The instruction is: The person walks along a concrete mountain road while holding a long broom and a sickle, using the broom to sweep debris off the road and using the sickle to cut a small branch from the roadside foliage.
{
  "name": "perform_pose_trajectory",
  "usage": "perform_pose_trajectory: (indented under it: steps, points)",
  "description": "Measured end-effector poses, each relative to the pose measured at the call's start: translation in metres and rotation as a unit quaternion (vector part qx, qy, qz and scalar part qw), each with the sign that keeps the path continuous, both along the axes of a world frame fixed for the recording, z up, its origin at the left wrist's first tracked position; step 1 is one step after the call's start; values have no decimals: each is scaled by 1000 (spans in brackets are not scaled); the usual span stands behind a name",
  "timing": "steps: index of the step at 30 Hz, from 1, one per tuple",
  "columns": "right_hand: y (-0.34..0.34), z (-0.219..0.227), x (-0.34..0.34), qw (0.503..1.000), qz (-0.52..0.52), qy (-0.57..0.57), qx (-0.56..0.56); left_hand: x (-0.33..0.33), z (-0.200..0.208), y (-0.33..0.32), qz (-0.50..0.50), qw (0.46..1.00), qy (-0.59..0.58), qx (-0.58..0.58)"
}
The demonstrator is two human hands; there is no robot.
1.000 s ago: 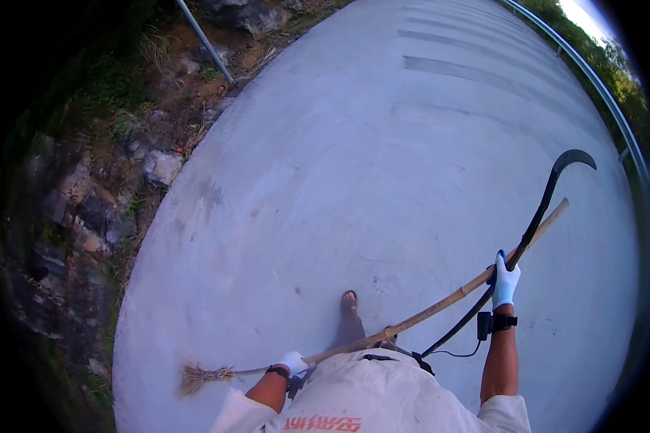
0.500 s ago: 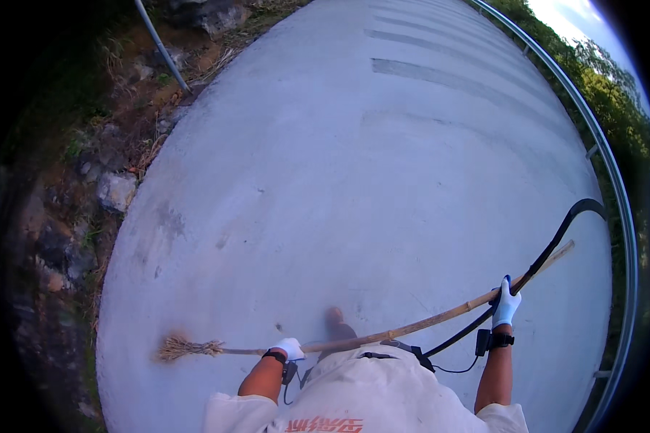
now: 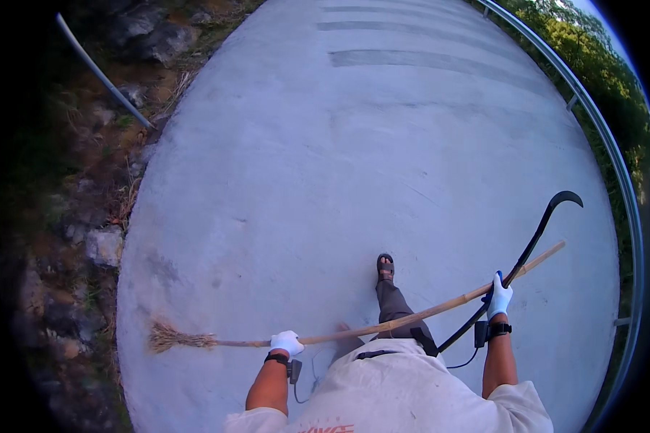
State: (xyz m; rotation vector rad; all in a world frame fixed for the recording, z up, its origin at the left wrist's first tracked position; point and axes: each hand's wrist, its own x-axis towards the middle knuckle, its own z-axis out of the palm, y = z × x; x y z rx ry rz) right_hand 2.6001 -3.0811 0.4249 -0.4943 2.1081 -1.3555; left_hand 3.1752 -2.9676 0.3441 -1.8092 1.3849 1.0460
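At the left edge of the frame, the rocks [image 3: 105, 246] could catch the bristles if I drift that way, since the broom [image 3: 173, 336] sticks out across the lower left, its head over the pale road [image 3: 289, 195]. My left grip [image 3: 287, 342], gloved, is wrapped closed round its handle; a smooth glove could let the bamboo roll. At lower centre, the handle crosses in front of my sandalled foot [image 3: 386, 265], so a dip could trip me. Right of that, the loose cable [image 3: 464, 364] by my wrist might snag on the black shaft. My right grip [image 3: 499, 298] is closed where bamboo and black hooked tool [image 3: 541, 229] cross; sharing one fist, either could slip and swing the blade. Farthest right, the guardrail [image 3: 605, 144] could knock the hook or the handle's tip if I veered.
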Motion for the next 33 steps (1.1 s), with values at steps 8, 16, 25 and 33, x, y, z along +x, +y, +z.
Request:
perform_pose_trajectory:
  steps: [8,16,25,33]
  points:
    - [-151,21,11,994,93,-50,-28,-30,13,-36,88,996,10,10]
    - [-369,154,75,945,313,-86,-37,-77,67,-97,248,964,56,-83]
    - [-437,145,154,903,420,-68,-58,-84,12,-88,723,662,-82,-180]
    - [-475,179,190,918,371,-83,-110,-34,-48,-156,962,31,187,-195]
